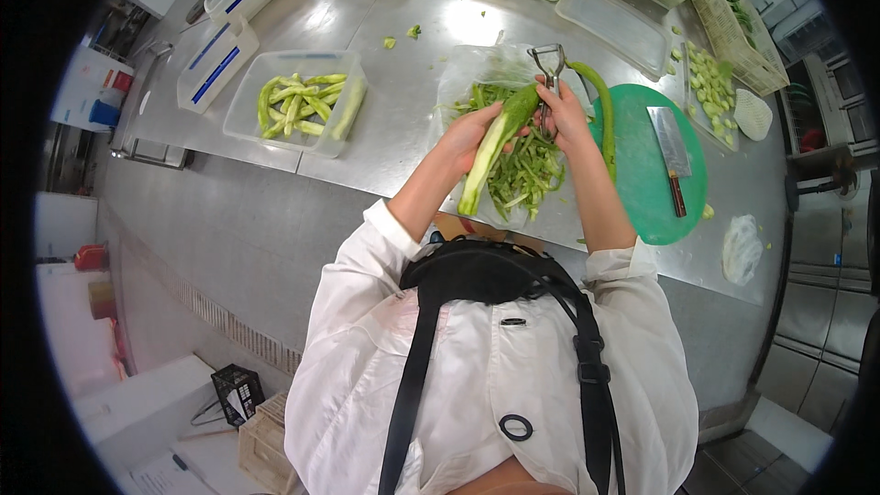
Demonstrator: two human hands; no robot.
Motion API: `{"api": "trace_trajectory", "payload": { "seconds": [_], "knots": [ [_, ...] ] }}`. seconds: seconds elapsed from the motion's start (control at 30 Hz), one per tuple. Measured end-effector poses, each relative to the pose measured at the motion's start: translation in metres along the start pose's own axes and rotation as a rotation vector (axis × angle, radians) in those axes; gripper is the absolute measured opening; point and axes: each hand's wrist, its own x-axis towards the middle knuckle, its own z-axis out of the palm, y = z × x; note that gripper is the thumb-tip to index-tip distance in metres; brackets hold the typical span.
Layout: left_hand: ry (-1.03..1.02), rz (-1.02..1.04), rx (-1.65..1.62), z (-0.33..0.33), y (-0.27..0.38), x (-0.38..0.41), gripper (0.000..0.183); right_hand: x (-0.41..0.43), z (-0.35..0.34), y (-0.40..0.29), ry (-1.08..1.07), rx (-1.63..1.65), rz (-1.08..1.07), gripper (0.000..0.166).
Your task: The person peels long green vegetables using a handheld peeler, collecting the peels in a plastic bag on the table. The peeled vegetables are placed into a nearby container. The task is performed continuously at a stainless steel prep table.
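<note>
My left hand [469, 136] holds a long green gourd [496, 151], which slants with its peeled pale end toward me. Dark, bumpy skin remains on its far end. A metal Y-shaped peeler [550, 62] is gripped in my right hand [565, 113], its blade head pointing away from me beside the gourd's far end. Beneath both hands, a heap of green peelings [526, 175] lies on a clear plastic bag [457, 69]. A thin, curved, unpeeled gourd [605, 100] rests just right of my right hand, partly over a green round cutting board [636, 185].
On the board lies a cleaver [669, 144] with a wooden handle. A plastic tub [240, 106] of peeled gourds stands left on the steel table [385, 130]. Sliced pieces [711, 86] fill a tray at right. A crumpled bag [742, 247] sits near the front edge; more containers line the back.
</note>
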Motion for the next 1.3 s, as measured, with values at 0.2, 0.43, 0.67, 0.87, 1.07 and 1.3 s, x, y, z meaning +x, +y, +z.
{"api": "trace_trajectory", "payload": {
  "seconds": [0.2, 0.43, 0.67, 0.87, 1.07, 1.3],
  "knots": [
    [0.192, 0.052, -0.113, -0.006, 0.007, 0.015, 0.033, -0.020, 0.017, -0.011, 0.058, -0.293, -0.001, 0.039],
    [0.320, 0.254, -0.405, -0.049, 0.012, 0.029, 0.029, -0.120, 0.029, 0.016, -0.091, -0.899, -0.289, 0.050],
    [0.446, 0.308, -0.457, -0.039, -0.013, 0.031, 0.036, -0.113, 0.044, 0.018, -0.045, -1.125, -0.281, 0.043],
    [0.516, 0.311, -0.340, -0.038, -0.037, 0.026, 0.036, -0.035, 0.052, 0.025, -0.026, -1.232, -0.277, 0.040],
    [0.518, 0.255, -0.244, -0.036, -0.045, 0.020, 0.037, 0.037, 0.041, 0.045, -0.061, -1.153, -0.113, 0.042],
    [0.513, 0.219, -0.198, -0.052, -0.027, 0.012, 0.050, -0.043, 0.042, 0.024, -0.024, -0.932, -0.170, 0.041]
  ]
}}
